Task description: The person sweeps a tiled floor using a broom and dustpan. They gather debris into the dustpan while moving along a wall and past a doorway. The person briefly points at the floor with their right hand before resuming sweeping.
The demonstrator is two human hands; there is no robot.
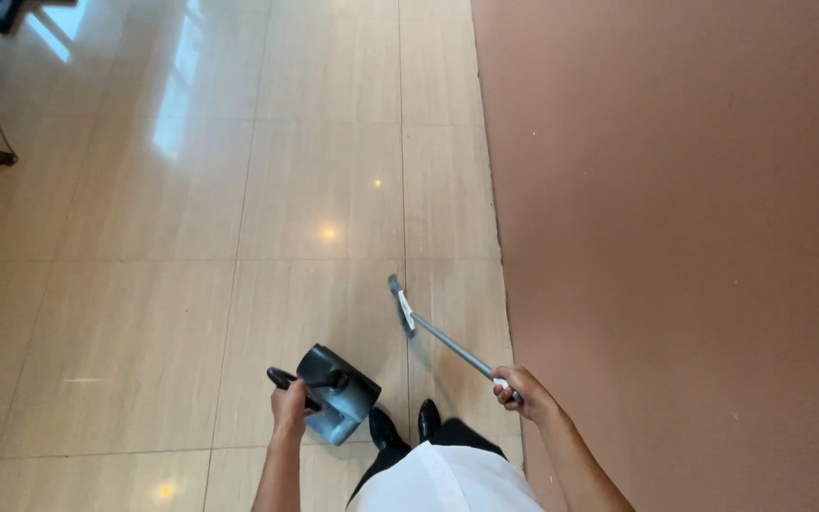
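Both hands are gripping tools: left hand (288, 408) closing around the dark dustpan (338, 393) handle, right hand (521, 392) clasping the broom (438, 334), its head resting on glossy tiled floor (191, 284) beside brown carpet (694, 237)

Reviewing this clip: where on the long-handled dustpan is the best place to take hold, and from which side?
Probably the black handle end, from above. The dustpan hangs with its handle pointing up toward the person, and the left hand wraps it there, fingers curled round. The pan body looks too wide to grip.
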